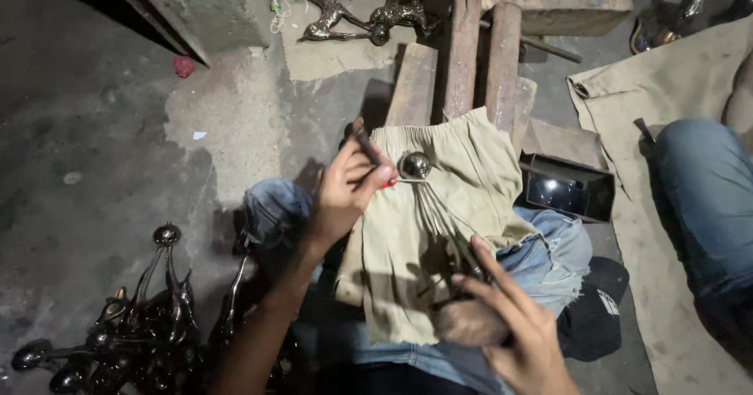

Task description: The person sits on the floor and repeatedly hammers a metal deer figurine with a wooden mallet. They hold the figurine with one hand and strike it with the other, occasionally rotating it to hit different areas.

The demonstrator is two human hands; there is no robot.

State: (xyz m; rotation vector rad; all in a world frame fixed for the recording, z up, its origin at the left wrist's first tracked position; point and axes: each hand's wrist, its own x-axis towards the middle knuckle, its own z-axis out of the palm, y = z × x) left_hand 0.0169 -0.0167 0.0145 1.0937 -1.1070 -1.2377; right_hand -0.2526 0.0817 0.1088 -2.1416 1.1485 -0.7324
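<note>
Head view | left hand [349,191] pinching thin tool [365,145] beside metal figure [430,199] | right hand [514,324] gripping figure's base, on khaki cloth [408,277].

One head-worn camera looks steeply down — close, seemingly near-vertical — onto lap and floor [94,128].

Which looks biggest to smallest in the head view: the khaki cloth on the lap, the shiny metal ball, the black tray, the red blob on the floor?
1. Khaki cloth
2. Black tray
3. Shiny metal ball and red blob look about alike; the blob lies farther away, so no ranking.
</note>
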